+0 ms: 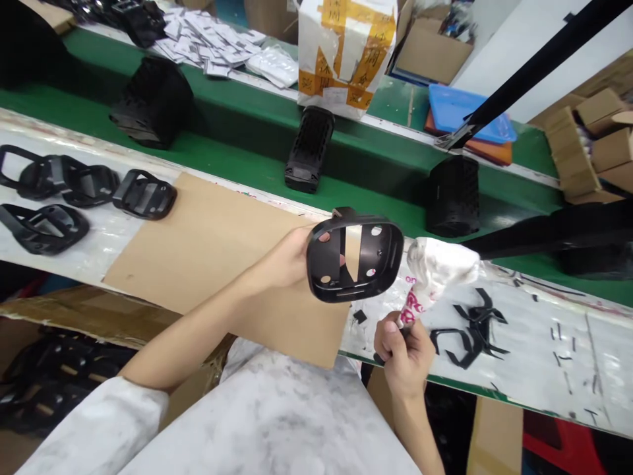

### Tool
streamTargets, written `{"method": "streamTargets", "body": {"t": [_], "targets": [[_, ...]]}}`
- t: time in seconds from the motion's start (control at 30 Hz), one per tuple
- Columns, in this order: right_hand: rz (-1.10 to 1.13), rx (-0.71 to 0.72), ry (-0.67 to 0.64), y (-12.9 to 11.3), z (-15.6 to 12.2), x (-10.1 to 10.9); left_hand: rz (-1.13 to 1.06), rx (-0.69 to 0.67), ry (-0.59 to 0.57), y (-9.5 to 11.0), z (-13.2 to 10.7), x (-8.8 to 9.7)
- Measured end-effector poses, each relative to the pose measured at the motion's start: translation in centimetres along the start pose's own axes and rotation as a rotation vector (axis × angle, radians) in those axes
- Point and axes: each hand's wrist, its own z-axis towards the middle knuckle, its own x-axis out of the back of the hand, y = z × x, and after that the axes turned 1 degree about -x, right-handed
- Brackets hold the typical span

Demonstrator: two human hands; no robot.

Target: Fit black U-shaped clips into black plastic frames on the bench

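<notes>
My left hand (pixel 295 256) is closed on the rim of a black plastic housing (pixel 366 290), a shallow shell with round holes and a slot. The housing is held tilted above a sheet of brown cardboard (pixel 237 244), its hollow side towards me. Part of my left hand is hidden behind it. Lower right, my right hand (pixel 406 353) is wrapped round the handle of a hammer-shaped tool (pixel 440 264), its head covered in white wrapping with pink print. That head is close to the housing's right side. What lies under the wrapping is hidden.
Several similar black housings (pixel 146 193) lie on the bench at left. Black trim strips (pixel 477 330) are by my right hand. Beyond, a green conveyor (pixel 232 145) carries black units (pixel 309 148). A dark arm (pixel 544 59) slants across the right, above a blue tray (pixel 469 109).
</notes>
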Motion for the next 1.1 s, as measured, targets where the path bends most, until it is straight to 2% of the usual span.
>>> {"method": "streamTargets", "body": {"t": [0.13, 0.33, 0.5, 0.63, 0.7, 0.83, 0.9, 1.03, 1.1], "targets": [[0.006, -0.068, -0.044, 0.3, -0.5, 0.2, -0.035, 0.041, 0.02, 0.1, -0.6, 0.0], [0.074, -0.118, -0.023, 0.3, -1.0, -0.1, -0.048, 0.073, 0.011, 0.3, -0.6, -0.1], [0.174, -0.185, -0.045, 0.4, -1.1, -0.2, 0.023, 0.073, 0.085, 0.6, -1.0, -0.1], [0.221, -0.239, -0.107, 0.7, -1.2, 0.0, 0.094, 0.106, 0.127, 0.0, -1.4, 0.7], [0.148, -0.214, -0.114, 0.8, -1.1, 0.0, 0.116, 0.197, 0.084, -0.6, -1.9, 1.2], [-0.145, -0.067, -0.069, 1.3, -0.7, -0.7, 0.125, 0.478, -0.129, -2.4, -3.1, 1.2], [-0.242, -0.04, -0.117, 1.8, -0.5, -1.3, 0.127, 0.545, -0.201, -3.2, -3.6, 0.8], [-0.354, -0.064, -0.301, 2.8, -0.6, -2.3, 0.106, 0.563, -0.183, -3.6, -4.0, 0.4], [-0.383, -0.066, -0.336, 3.1, -0.7, -2.6, 0.072, 0.572, -0.161, -3.3, -4.0, 0.4]]}}
